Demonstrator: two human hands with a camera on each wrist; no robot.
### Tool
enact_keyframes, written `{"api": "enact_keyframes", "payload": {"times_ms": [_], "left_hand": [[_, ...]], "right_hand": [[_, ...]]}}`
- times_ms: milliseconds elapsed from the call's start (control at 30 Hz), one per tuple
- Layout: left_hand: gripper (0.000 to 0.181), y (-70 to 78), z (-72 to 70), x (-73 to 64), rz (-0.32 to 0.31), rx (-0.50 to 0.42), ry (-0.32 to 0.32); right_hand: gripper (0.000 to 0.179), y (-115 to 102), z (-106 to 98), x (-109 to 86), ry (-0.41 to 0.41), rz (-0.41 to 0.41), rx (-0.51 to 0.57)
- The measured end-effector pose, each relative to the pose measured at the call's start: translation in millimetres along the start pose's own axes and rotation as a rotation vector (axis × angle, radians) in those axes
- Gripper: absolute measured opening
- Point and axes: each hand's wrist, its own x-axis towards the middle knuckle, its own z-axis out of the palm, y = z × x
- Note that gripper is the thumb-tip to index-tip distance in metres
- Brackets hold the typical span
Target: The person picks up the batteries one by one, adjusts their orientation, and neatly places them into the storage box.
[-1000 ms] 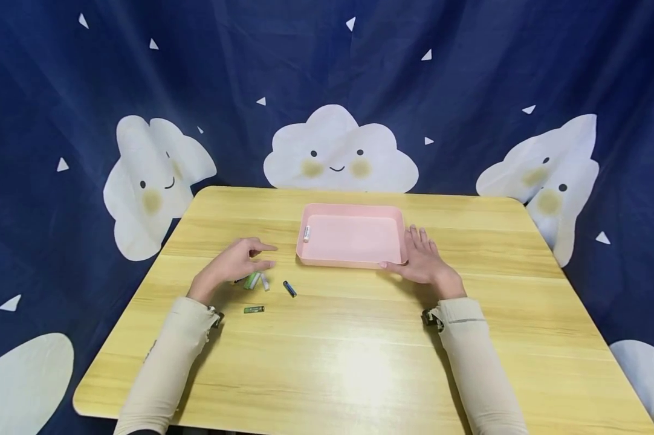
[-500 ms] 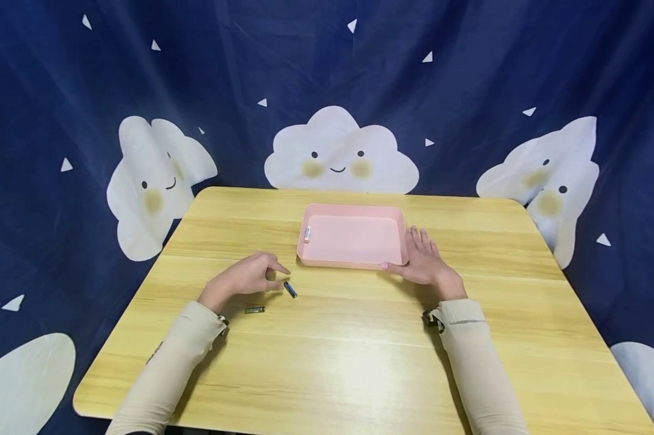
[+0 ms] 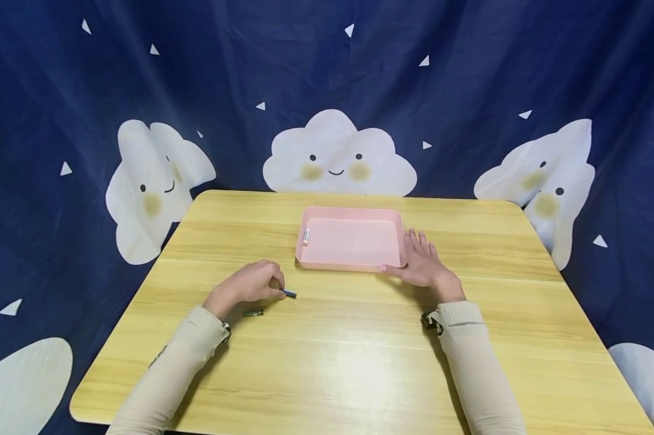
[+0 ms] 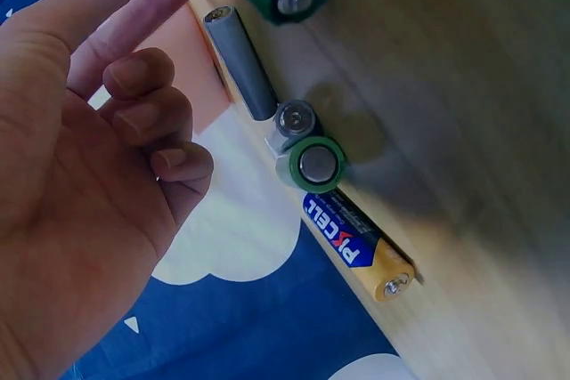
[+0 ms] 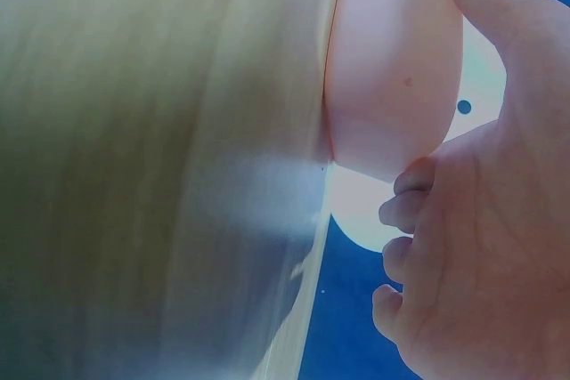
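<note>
My left hand [image 3: 252,283] pinches a small blue battery [image 3: 289,293] between thumb and forefinger, low over the table left of centre. Its dark end also shows at the fingertips in the left wrist view. Nearer the wrist lies a green battery [image 3: 253,313]. Under the palm, in the left wrist view, are a grey battery [image 4: 240,64], a green-ringed battery [image 4: 318,165] and a blue and gold PKCELL battery [image 4: 356,246]; the head view hides these. My right hand [image 3: 426,267] rests spread at the right front corner of a pink tray [image 3: 338,265], thumb along its front rim.
One white battery [image 3: 306,237] lies against the tray's left wall. The wooden table [image 3: 370,350] has rounded corners, and a dark blue curtain [image 3: 229,72] with cloud faces hangs behind it.
My left hand has moved right and toward me, from above the battery cluster to the blue battery, and its thumb and forefinger have closed on it. The right hand stays at the tray.
</note>
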Motion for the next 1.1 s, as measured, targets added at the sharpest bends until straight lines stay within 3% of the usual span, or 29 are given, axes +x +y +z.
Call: {"api": "enact_keyframes", "payload": {"times_ms": [133, 300, 500, 667, 1100], "left_hand": [[0.022, 0.4, 3.8, -1.3, -0.032, 0.007, -0.011], [0.027, 0.2, 2.2, -2.0, -0.055, -0.014, -0.024], [0.067, -0.9, -2.2, -1.6, 0.005, -0.048, -0.13], [0.059, 0.1, -3.5, 1.8, 0.044, -0.081, -0.181], [0.049, -2.0, -5.8, 4.0, 0.04, -0.057, -0.139]], "right_hand": [[0.122, 0, 1, -0.3, 0.0, 0.001, 0.003], [0.121, -1, 0, 0.0, -0.004, 0.002, 0.004], [0.121, -1, 0, -0.1, -0.009, 0.002, 0.001], [0.121, -1, 1, -0.4, -0.008, 0.005, 0.011], [0.125, -2, -1, 0.0, -0.002, 0.017, 0.005]]}}
